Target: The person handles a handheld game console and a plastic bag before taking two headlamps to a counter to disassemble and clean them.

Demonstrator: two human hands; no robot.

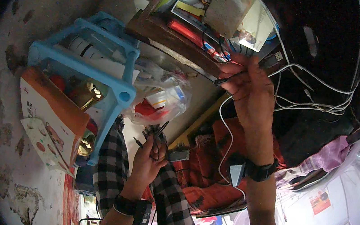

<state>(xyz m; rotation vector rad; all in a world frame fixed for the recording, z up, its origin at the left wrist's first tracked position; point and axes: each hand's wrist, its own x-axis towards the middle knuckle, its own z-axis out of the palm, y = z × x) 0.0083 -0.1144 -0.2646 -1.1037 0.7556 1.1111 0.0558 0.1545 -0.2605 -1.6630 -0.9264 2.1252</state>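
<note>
My left hand [151, 154] is closed around a black cable [162, 130], folded so that its ends stick out past the fingers. Farther up and to the right, my right hand [251, 88] has its palm turned up and its fingers curled. A thin black cable with a dark end [221, 81] lies across those fingers, gripped in them. Close beside the fingertips is a dark USB plug [274, 59]; whether it belongs to the same cable I cannot tell. Both wrists wear black straps.
An open wooden drawer [169, 52] holds papers, a red box and cables. White cables [326, 109] loop at the right. On the left stands a blue plastic rack [84, 64] with an orange-and-white box [49, 118]. A clear bag [161, 96] hangs beside it; red cloth [207, 180] lies below.
</note>
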